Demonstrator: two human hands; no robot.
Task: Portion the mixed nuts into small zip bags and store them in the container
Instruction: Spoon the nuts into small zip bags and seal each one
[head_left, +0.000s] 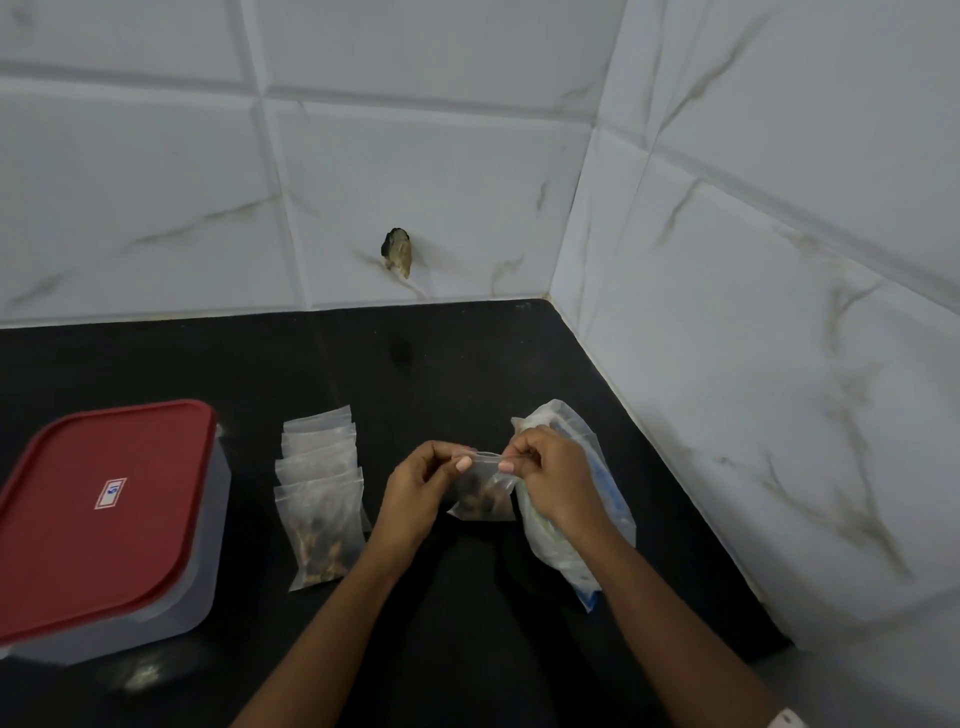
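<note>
While pinching the top strip of a small clear plastic zip bag of mixed nuts (483, 503) in curled left hand (415, 499) and right hand (553, 483), well right of the red-lidded translucent plastic container (78, 551), apparently pressing it sealed; next likely needing a slide along the strip.

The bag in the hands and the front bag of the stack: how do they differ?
The held bag is pinched at its top by the left hand and right hand; the front bag lies untouched. The held bag is alone; the front bag overlaps other bags on the counter. Both are small, clear, with nuts.
</note>
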